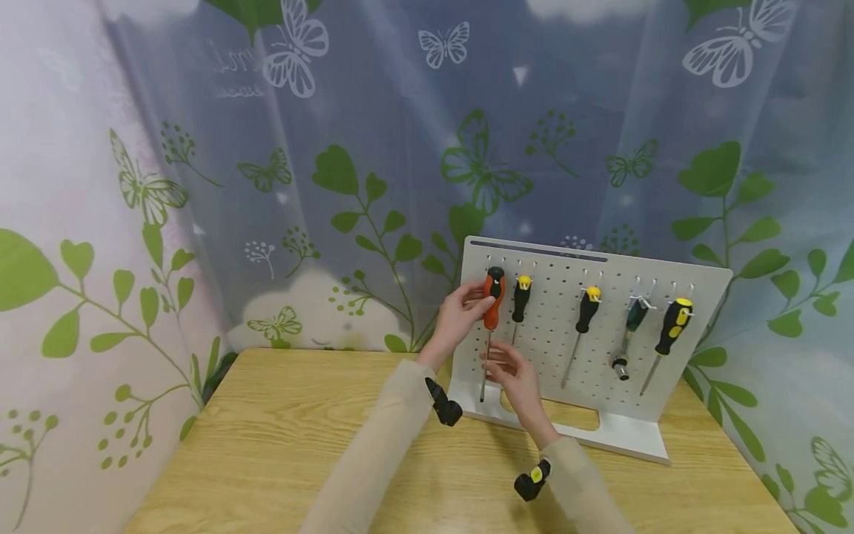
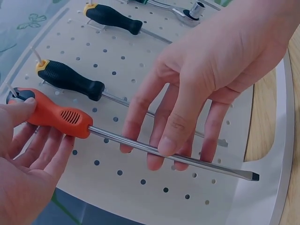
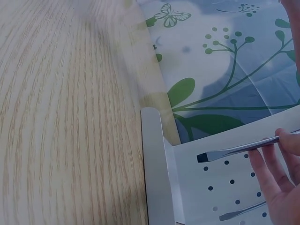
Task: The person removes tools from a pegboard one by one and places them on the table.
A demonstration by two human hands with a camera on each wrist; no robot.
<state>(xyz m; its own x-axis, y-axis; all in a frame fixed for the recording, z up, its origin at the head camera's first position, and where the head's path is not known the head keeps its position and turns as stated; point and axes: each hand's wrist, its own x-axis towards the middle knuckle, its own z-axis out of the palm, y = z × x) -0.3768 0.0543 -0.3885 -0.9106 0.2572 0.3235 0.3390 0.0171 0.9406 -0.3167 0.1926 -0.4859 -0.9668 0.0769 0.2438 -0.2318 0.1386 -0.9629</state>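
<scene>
screwdriver (image 2: 75,118) is orange and black, its shaft (image 2: 108,134) probably steel.

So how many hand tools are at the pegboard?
5. Left to right: the orange screwdriver, held by the left hand and right hand; second screwdriver and third screwdriver, both yellow-topped; green-handled ratchet; yellow-and-black screwdriver at far right. None seems hidden.

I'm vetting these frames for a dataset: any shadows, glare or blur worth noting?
Head view: soft shadow on the table near the right hand; left wrist view: the orange screwdriver looks sharp, with bright highlights along its metal shaft; right wrist view: a hazy, smeared patch over the upper part of the table.
</scene>
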